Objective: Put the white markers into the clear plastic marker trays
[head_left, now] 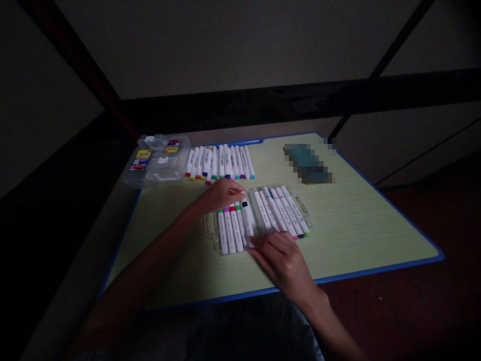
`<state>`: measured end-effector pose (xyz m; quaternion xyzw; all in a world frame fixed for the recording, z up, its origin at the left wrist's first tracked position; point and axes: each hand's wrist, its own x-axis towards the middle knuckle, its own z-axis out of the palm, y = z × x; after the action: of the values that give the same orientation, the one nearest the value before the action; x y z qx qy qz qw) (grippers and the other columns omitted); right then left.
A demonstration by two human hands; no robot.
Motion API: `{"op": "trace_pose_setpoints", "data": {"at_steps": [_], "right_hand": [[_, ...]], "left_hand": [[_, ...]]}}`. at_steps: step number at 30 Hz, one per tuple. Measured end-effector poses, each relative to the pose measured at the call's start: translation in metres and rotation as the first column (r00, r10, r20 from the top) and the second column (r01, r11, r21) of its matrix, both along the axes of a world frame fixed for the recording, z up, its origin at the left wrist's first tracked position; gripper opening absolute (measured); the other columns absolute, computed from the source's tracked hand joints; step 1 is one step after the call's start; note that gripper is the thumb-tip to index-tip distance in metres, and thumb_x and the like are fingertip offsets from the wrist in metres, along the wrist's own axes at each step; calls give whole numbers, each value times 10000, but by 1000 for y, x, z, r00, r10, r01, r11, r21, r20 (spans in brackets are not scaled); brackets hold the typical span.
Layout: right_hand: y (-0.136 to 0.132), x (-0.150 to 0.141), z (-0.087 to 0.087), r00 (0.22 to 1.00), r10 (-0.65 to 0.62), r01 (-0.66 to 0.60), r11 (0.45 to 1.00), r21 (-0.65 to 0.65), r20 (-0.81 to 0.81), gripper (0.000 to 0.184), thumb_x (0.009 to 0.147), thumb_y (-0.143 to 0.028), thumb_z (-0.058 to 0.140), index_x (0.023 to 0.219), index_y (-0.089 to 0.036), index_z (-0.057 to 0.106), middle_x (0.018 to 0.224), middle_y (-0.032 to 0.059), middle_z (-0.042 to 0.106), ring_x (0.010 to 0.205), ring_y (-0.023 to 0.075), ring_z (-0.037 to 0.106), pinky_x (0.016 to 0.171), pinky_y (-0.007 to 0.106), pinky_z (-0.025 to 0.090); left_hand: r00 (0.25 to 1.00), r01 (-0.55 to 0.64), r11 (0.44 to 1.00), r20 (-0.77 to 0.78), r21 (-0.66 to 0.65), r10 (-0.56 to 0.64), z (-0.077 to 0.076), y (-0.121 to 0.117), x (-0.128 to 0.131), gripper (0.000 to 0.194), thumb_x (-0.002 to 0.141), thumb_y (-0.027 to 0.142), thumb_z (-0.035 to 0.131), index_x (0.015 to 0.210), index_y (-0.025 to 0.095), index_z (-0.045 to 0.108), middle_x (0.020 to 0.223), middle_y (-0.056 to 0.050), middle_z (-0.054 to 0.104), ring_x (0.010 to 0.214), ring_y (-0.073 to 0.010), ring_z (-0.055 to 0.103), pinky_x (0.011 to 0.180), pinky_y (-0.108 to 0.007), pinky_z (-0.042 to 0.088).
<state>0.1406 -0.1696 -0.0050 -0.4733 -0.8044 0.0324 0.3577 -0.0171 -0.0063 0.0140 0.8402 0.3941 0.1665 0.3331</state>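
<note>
A clear plastic marker case [210,228] lies opened flat on the table, with white markers in both halves. In its left half are several markers with coloured bands, including one with a red band [233,225]. My left hand [221,194] pinches the far end of a white marker with a black band [247,220] at the inner side of that half. At the near end of the same marker, the fingers of my right hand [283,258] are closed on it. My right hand partly covers the near ends of the markers in the right half [278,210].
Behind the case lies a row of white markers [225,160] with coloured caps. An open clear plastic box [171,168] with labels sits at the back left. A blurred-out flat object [308,163] lies at the back right. The pale table [356,230] has a blue edge.
</note>
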Motion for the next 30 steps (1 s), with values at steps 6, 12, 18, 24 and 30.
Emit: {"op": "trace_pose_setpoints", "data": {"at_steps": [6,12,18,24,30], "right_hand": [[0,2,-2,999,-26,28,997,-71,22,179,858,-225,507,912,-131,650,757,44,639,716,169,549,648,311,392],[1,2,-1,999,-24,26,996,-90,32,179,863,-219,497,907,-139,650,767,43,637,714,166,537,649,306,388],[1,1,-1,1000,-18,20,994,-110,19,185,865,-218,485,877,-144,655,752,47,613,712,163,534,631,307,392],[0,2,-2,999,-41,44,989,-140,18,200,863,-232,485,896,-138,658,739,57,569,707,164,512,616,301,401],[0,1,-2,997,-68,72,991,-117,34,202,852,-225,495,883,-125,667,735,72,542,686,169,486,589,303,399]], "left_hand": [[998,-14,995,-53,99,19,-2,-3,3,195,754,225,501,736,130,669,655,-31,631,651,-137,556,641,-272,428],[997,-16,980,-77,199,32,0,-7,9,196,761,142,485,664,128,655,683,-48,604,735,-160,548,721,-299,425],[994,-60,970,-73,237,79,-5,-8,8,124,744,151,544,712,133,662,764,-52,561,833,-177,536,809,-319,422],[990,-104,964,-64,245,123,-9,-10,9,57,709,177,617,731,139,653,824,-58,553,933,-202,521,877,-345,401],[987,-146,961,-37,233,158,-12,-10,10,42,690,176,640,698,136,627,794,-55,550,931,-214,522,844,-356,412]]}}
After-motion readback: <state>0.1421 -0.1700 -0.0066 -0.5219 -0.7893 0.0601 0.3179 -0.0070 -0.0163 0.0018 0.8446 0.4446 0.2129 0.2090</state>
